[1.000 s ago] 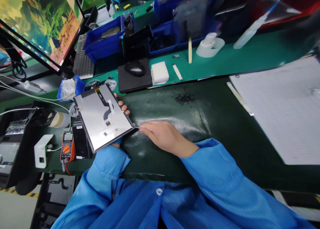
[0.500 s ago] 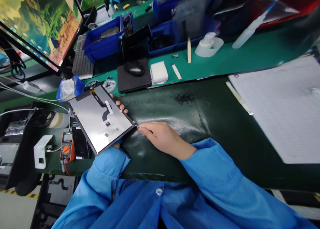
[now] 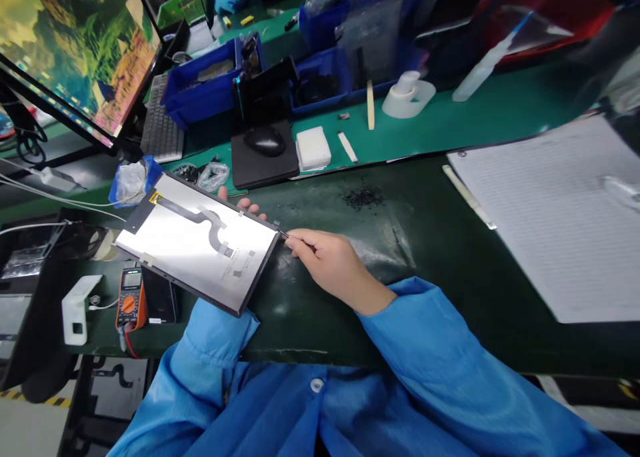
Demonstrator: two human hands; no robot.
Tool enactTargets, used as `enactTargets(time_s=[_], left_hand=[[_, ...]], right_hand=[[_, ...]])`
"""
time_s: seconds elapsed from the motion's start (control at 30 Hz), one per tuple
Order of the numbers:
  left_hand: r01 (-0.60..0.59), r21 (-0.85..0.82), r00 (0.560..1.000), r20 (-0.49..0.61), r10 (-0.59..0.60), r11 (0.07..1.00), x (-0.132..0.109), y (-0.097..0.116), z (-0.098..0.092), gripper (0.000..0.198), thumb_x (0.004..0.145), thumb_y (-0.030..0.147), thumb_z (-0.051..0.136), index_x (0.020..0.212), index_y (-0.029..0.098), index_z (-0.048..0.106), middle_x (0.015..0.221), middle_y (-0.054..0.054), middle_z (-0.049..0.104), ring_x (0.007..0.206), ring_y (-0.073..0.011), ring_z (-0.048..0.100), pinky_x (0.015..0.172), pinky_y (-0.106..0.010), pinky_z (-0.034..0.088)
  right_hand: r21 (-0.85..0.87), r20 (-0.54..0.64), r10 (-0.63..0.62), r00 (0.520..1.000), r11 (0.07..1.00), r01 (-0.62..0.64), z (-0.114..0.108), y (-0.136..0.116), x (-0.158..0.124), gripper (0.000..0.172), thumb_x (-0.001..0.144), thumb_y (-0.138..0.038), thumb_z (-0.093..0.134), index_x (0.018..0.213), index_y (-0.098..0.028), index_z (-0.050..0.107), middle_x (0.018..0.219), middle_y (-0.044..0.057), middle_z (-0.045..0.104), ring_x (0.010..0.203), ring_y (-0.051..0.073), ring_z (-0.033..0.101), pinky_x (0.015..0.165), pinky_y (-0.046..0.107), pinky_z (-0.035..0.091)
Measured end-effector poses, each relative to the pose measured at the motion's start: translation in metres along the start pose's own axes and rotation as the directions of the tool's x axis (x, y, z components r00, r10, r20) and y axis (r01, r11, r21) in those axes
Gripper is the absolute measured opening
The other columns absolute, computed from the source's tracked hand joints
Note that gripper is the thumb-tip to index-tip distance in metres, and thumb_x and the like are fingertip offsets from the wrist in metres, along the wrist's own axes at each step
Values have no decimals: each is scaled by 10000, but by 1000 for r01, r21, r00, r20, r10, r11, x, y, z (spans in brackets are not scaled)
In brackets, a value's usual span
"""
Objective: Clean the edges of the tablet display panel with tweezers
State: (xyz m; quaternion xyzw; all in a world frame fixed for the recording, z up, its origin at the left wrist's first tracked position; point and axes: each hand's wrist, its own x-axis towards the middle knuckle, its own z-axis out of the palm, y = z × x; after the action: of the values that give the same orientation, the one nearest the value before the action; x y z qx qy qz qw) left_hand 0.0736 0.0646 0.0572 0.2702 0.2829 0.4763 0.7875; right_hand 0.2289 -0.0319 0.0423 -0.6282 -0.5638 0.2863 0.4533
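Note:
A tablet-sized display panel (image 3: 175, 244) is held tilted above the bench, its silvery back facing up. A dark ribbon cable (image 3: 195, 215) curves across that back, with small pieces of tape on it and along the edges. My left hand (image 3: 245, 204) supports the panel from underneath; only fingertips show past the far edge, and the palm is hidden. At the panel's right corner, my right hand (image 3: 325, 257) pinches a thin, tweezers-like metal tool (image 3: 285, 234). The tool's tip meets the corner, mostly hidden by its small size.
Black scraps (image 3: 363, 197) lie on the dark mat. An orange multimeter (image 3: 131, 300) and a dark phone-like device (image 3: 160, 298) are at left. A mouse (image 3: 264, 141), white pad (image 3: 313, 148) and blue bins (image 3: 203, 80) stand behind. Lined paper (image 3: 560, 217) covers the right side.
The panel has turned, its far left end swinging left and toward me, so its back catches more glare. My right hand has shifted slightly right and up, the tool still at the corner.

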Motion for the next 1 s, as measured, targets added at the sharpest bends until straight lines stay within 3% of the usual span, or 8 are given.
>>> enactTargets(time_s=[0.23,0.33,0.43,0.53,0.63,0.73,0.87,1.0], left_hand=[[76,-57,996,54,-73,995,-8,-8,10,402,954,505,383,1211,275,591,1029,-28,652,1009,-203,649,917,-405,535],[42,-100,990,139,-28,994,-13,-10,10,434,950,564,326,1132,279,598,1023,-26,628,1033,-225,630,949,-443,515],[-32,-106,988,145,48,994,-14,-13,11,457,947,606,263,1081,301,576,996,-22,602,1035,-218,605,984,-453,486],[-103,-111,980,160,120,988,-13,-18,11,505,937,635,219,1030,274,560,940,-35,584,993,-205,596,1010,-433,460],[-165,-68,977,126,173,984,-13,-19,12,455,928,627,286,1012,260,542,906,-31,575,943,-187,594,1031,-437,445],[-165,-28,983,72,166,986,-16,-19,15,343,945,544,337,1037,269,521,939,-19,575,945,-168,589,1054,-450,429],[-159,69,987,22,158,985,-16,-20,13,423,952,587,251,1089,264,487,966,-32,563,955,-167,574,1074,-458,407],[-194,122,981,28,192,973,-13,-21,9,521,941,637,158,1128,257,462,992,-45,553,982,-174,567,1105,-468,371]], right_hand=[[-79,-82,-48,995,996,42,-11,3,5,208,936,-233,537,938,-222,744,837,15,758,773,191,699,696,286,497],[-95,-71,-43,997,995,36,-11,2,6,216,940,-235,531,952,-228,747,865,16,764,796,195,704,694,292,505],[-86,-65,-19,998,996,13,-11,2,6,224,945,-238,520,935,-238,745,866,9,762,803,190,702,697,292,504],[-43,-73,47,996,998,-50,-10,2,6,155,915,-275,584,954,-230,727,759,-5,728,682,168,670,619,275,488],[-16,-74,64,995,998,-65,-8,2,5,130,866,-280,650,960,-217,714,725,-8,704,630,157,642,579,266,480],[-51,-78,-16,997,999,12,-8,3,5,112,887,-247,621,929,-213,719,837,25,740,746,179,679,661,281,508],[-128,-76,-92,993,988,82,-8,5,4,173,933,-238,563,968,-206,730,923,51,755,838,202,694,706,293,512],[-134,-51,-71,996,989,64,-8,5,4,218,959,-242,517,980,-223,733,951,43,759,852,198,696,703,289,507]])
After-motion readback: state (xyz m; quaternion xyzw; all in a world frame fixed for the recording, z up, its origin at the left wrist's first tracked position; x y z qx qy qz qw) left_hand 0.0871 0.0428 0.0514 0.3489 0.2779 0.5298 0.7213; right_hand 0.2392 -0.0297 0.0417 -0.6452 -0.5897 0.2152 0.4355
